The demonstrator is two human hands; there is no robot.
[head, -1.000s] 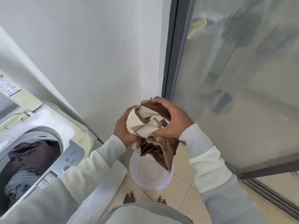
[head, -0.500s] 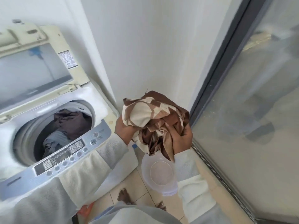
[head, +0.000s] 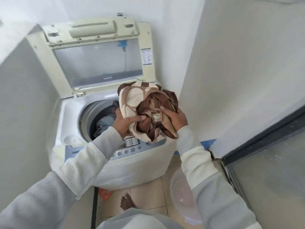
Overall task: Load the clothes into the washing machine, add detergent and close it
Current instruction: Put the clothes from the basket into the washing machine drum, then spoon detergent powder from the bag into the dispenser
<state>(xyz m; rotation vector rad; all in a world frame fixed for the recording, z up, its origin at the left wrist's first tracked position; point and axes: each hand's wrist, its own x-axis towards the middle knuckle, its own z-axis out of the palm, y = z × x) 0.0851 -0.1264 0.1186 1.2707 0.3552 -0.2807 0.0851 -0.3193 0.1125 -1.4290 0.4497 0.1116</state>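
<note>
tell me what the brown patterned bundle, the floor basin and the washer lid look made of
Brown patterned bundle: soft cloth, matte; it crumples into deep folds.
Floor basin: probably thin translucent plastic, slightly glossy; the floor tiles show through it.
Washer lid: cream plastic frame, apparently yellowed, around a smoky see-through panel with faint reflections. Whether the panel is glass or plastic I cannot tell.
</note>
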